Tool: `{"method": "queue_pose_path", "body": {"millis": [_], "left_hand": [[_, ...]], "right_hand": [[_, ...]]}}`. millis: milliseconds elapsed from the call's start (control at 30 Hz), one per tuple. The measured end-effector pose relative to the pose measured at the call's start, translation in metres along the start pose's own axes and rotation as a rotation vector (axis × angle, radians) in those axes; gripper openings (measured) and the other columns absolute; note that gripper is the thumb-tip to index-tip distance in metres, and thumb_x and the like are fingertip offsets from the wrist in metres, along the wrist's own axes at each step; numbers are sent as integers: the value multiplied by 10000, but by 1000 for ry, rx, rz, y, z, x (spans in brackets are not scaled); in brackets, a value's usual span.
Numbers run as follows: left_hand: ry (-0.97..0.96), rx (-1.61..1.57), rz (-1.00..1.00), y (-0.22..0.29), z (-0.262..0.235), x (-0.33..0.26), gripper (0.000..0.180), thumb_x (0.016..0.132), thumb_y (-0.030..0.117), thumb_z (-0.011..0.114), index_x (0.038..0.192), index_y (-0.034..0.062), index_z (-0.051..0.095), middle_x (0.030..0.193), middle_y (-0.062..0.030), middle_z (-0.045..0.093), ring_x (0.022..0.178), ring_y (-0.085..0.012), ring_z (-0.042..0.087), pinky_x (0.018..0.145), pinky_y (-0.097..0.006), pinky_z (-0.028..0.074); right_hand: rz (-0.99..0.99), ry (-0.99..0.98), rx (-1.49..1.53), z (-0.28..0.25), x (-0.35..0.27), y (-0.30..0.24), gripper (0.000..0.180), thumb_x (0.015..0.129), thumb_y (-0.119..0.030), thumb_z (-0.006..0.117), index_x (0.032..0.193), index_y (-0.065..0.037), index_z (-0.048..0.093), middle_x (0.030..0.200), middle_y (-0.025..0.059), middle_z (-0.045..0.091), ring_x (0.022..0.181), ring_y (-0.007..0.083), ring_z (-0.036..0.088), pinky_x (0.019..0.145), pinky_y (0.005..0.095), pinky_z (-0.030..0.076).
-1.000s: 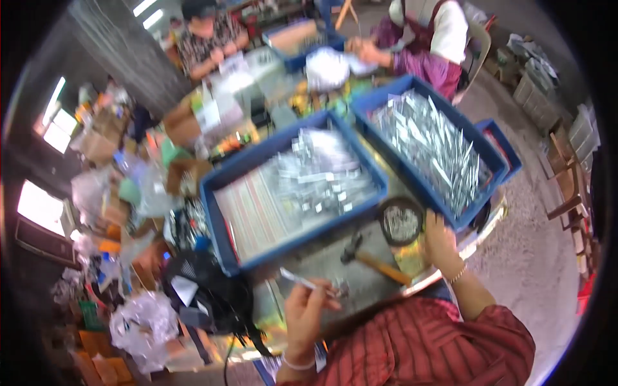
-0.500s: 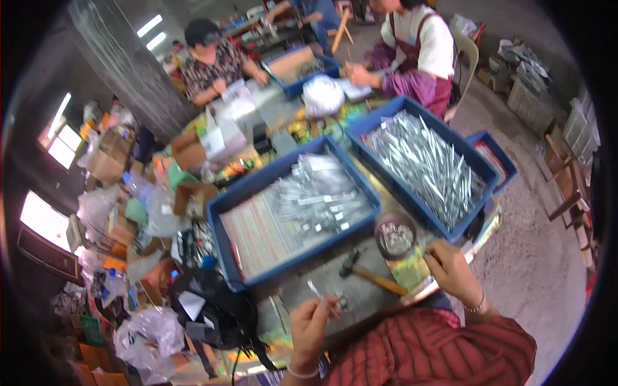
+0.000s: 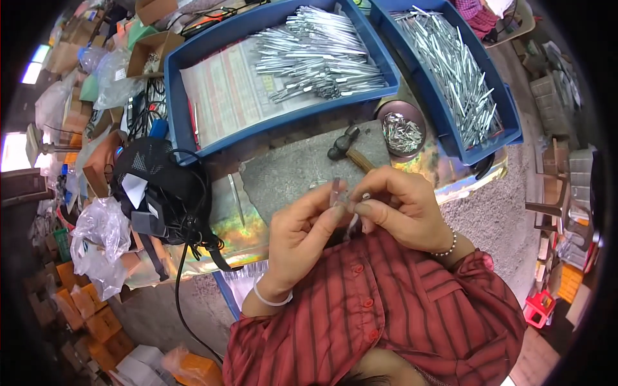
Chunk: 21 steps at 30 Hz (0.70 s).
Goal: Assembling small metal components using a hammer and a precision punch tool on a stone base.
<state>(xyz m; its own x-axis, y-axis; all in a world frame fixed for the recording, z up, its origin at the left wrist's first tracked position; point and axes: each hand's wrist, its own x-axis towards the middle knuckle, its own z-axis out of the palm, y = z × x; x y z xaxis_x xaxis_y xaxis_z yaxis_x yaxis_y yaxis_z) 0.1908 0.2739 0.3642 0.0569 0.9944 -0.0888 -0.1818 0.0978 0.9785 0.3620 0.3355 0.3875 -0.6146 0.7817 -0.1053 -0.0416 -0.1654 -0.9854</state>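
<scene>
My left hand [image 3: 306, 235] and my right hand [image 3: 405, 209] meet in front of my chest, at the near edge of the bench. Thumb and fingers of the left are pinched on a small translucent strip [image 3: 335, 191]. The right hand is pinched too, its fingertips almost touching the left ones; what it grips is too small to make out. Just beyond them is a grey slab [image 3: 277, 174], on which a hammer [image 3: 351, 145] lies, its wooden handle partly behind my right hand. A round bowl [image 3: 420, 119] of small silvery metal pieces [image 3: 402, 134] stands beside the slab.
Two blue trays [image 3: 174, 96] [image 3: 508, 122] hold many slim silvery metal pieces. A thin metal piece [image 3: 237, 199] lies left of the slab. Near it sits a black mesh bag [image 3: 161, 180] with a cable. Cartons and plastic bags [image 3: 100, 238] crowd the left side.
My view has tilted down, so the people across the bench are mostly out of it. My right hand has come from beside the bowl to meet my left.
</scene>
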Motion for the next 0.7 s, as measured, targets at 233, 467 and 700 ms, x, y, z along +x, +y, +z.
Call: {"method": "queue_pose_path", "body": {"millis": [233, 467, 700], "left_hand": [[11, -118, -6, -8, 2, -1, 192, 874, -23, 531, 1060, -38, 484, 913, -87, 626, 823, -108, 600, 712, -216, 486], [-14, -132, -1, -14, 1, 3, 134, 876, -2, 546, 1002, -30, 513, 881, -73, 636, 826, -89, 597, 694, -195, 472], [20, -152, 36, -20, -2, 4, 140, 866, -2, 562, 999, -28, 528, 868, -69, 641, 803, -87, 604, 686, -199, 480]], "right_hand": [[-290, 114, -427, 1, 4, 7, 121, 827, -46, 609, 924, 14, 571, 767, 67, 577, 604, 101, 563, 531, 209, 434], [-292, 188, -406, 3, 6, 8, 157, 767, -57, 682, 866, 20, 587, 739, 88, 616, 597, 103, 578, 507, 211, 421], [-344, 204, -419, 2, 13, 11, 151, 757, -53, 692, 840, 17, 587, 703, 85, 614, 558, 107, 553, 484, 212, 401]]}}
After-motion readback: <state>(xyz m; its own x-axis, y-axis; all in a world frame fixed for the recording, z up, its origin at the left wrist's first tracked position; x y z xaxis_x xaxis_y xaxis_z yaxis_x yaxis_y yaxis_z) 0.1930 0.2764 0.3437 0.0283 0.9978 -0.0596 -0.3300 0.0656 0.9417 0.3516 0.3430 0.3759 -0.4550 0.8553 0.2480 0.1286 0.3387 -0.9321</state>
